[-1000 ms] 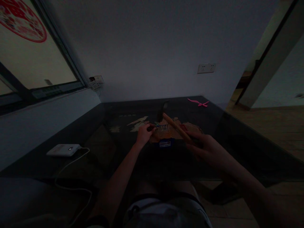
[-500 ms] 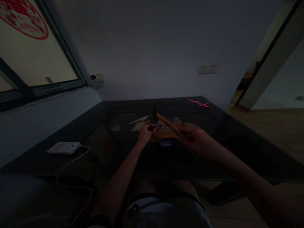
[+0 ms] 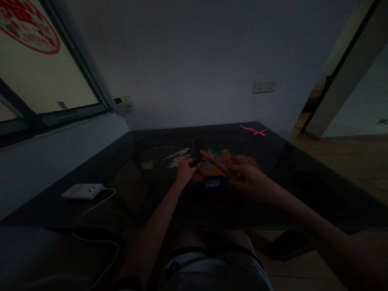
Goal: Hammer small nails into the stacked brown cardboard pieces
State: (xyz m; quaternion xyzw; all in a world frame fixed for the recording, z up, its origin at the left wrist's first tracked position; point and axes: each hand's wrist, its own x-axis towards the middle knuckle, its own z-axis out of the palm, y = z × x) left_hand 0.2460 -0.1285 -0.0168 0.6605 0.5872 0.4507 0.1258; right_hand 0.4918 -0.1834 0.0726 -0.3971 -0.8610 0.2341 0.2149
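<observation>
My right hand [image 3: 247,178] is closed round the wooden handle of a hammer [image 3: 217,164]. The hammer's dark head points away from me, right beside the fingertips of my left hand [image 3: 184,171]. Thumb and fingers of that left hand are pinched together over the left end of a printed orange-brown package [image 3: 210,169]. What they pinch is dark and too small to make out. Along its near side the package has a blue part with a white label [image 3: 211,183]. The hammer handle crosses over the package and hides some of it.
The dark glossy table [image 3: 169,210] carries a pale bird-like pattern [image 3: 178,157]. At the left lies a white power bank [image 3: 82,191] with a white cable [image 3: 91,207] running off the near edge. A pink ribbon [image 3: 254,131] lies at the far right. A wall [image 3: 194,81] stands behind.
The hammer head has come down a little, closer to my left fingertips. My left hand keeps its place, and the view has shifted slightly.
</observation>
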